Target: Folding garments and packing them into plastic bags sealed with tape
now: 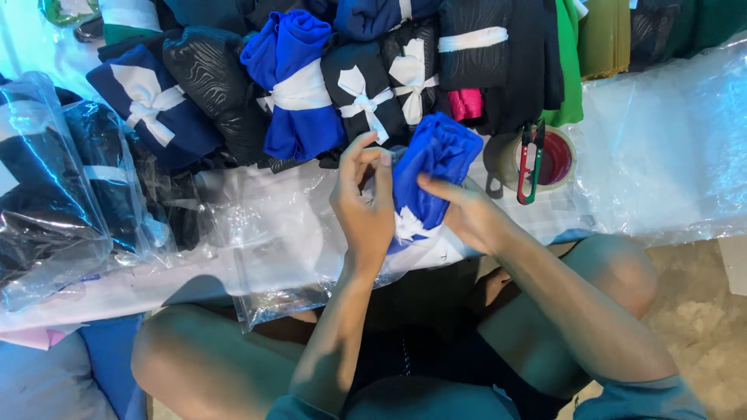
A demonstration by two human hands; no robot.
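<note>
A rolled blue cloth bundle [432, 167] with a white tie near its lower end is held upright between both hands. My left hand [364, 202] grips its left side, fingers raised by the top edge. My right hand [467, 210] presses on its right side, the thumb lying across the blue fabric. A clear plastic bag [272, 225] lies under and around the bundle, over my lap.
Several tied cloth bundles in blue [292, 85], navy [152, 105] and black [366, 85] lie stacked behind. Bagged dark bundles [47, 187] pile at left. A tape roll [556, 159] with small red-green snips [531, 159] sits right. Clear plastic sheeting [661, 148] covers the right side.
</note>
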